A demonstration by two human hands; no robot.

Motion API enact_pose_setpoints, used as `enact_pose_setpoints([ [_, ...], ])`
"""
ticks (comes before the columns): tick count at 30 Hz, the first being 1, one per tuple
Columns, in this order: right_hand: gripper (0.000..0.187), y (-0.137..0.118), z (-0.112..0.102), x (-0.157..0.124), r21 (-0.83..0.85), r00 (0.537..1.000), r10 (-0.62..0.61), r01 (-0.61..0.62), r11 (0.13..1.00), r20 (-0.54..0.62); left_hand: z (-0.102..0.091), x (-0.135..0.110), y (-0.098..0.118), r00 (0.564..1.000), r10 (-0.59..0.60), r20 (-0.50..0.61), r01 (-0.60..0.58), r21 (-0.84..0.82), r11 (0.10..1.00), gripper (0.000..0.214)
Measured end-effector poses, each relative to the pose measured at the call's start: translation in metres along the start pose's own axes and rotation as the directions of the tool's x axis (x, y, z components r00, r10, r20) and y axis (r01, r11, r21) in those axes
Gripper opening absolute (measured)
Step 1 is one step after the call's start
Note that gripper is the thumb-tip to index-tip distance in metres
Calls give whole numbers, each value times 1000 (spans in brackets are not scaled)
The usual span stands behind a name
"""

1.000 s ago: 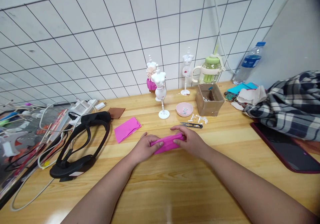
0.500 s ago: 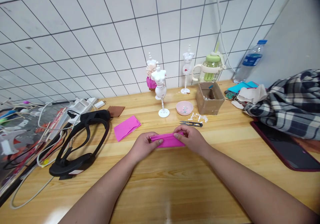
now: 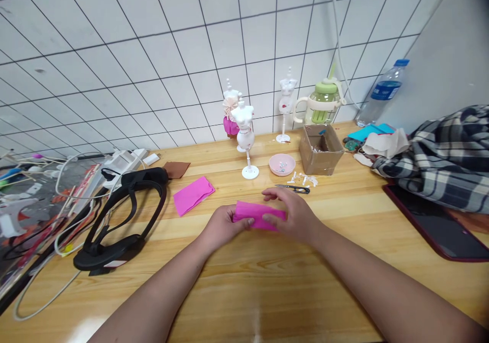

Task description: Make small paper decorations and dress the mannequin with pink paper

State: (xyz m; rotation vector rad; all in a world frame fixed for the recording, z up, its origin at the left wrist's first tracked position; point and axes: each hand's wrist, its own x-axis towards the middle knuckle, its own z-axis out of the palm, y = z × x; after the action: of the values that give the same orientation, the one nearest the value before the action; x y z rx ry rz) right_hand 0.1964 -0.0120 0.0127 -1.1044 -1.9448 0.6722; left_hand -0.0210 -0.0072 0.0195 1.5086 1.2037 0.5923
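A folded bright pink sheet (image 3: 250,212), paper or cloth I cannot tell which, is held just above the wooden table. My left hand (image 3: 222,227) pinches its left end, thumb in front and fingers behind. At the right end is my right hand (image 3: 295,214), its thumb lying against the front of the sheet and its other fingers lifted apart from it. Beyond that hand lie small thread snips (image 3: 293,188). Another folded pink sheet (image 3: 193,195) rests flat to the left.
White mini dress forms (image 3: 244,126) stand along the tiled wall. Near them are a pink dish (image 3: 282,165), a cardboard box (image 3: 321,150), white scraps and a green-lidded jug (image 3: 324,101). A black headset (image 3: 126,220) is at left; a phone (image 3: 439,226) and plaid cloth (image 3: 454,154) are at right.
The pink sheet has turned to show a wider face. My right hand has loosened its pinch, its fingers now spread; my left hand still grips the left end.
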Motion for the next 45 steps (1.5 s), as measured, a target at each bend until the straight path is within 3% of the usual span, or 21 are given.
enact_pose_setpoints([
  [2,50,-3,0,-1,-73,994,-76,82,994,77,2,-2,2,999,22,28,-25,122,992,25],
  [4,42,-7,2,-1,-94,990,-74,85,992,121,4,-4,3,998,44,34,-50,211,976,21],
  [6,42,-9,5,-2,-73,993,-42,50,996,111,6,-5,4,997,64,46,-74,259,963,19],
  [10,69,-8,9,-3,4,988,62,-63,998,140,8,-6,5,992,95,87,-113,245,963,22],
  [15,12,-5,7,1,169,942,256,-294,941,215,9,-6,4,989,95,115,-120,229,966,25],
  [18,6,-6,4,3,187,947,270,-301,935,177,9,-7,3,986,94,141,-124,220,968,25],
  [21,12,-9,1,2,126,964,173,-201,972,203,8,-6,2,983,89,158,-121,207,971,27],
  [26,21,-11,2,-1,7,967,124,-129,992,222,7,-6,2,988,88,129,-118,249,961,27],
  [30,8,-8,3,1,45,967,164,-176,983,196,7,-7,2,988,101,117,-129,258,957,26],
  [37,12,-6,5,1,97,965,153,-177,979,213,7,-6,5,990,120,75,-135,235,963,25],
  [42,20,6,-1,2,34,946,277,-286,958,171,3,-4,4,989,100,-106,-80,171,982,29],
  [45,21,11,-5,3,-4,945,281,-284,959,165,2,-4,4,991,84,-105,-74,95,993,32],
])
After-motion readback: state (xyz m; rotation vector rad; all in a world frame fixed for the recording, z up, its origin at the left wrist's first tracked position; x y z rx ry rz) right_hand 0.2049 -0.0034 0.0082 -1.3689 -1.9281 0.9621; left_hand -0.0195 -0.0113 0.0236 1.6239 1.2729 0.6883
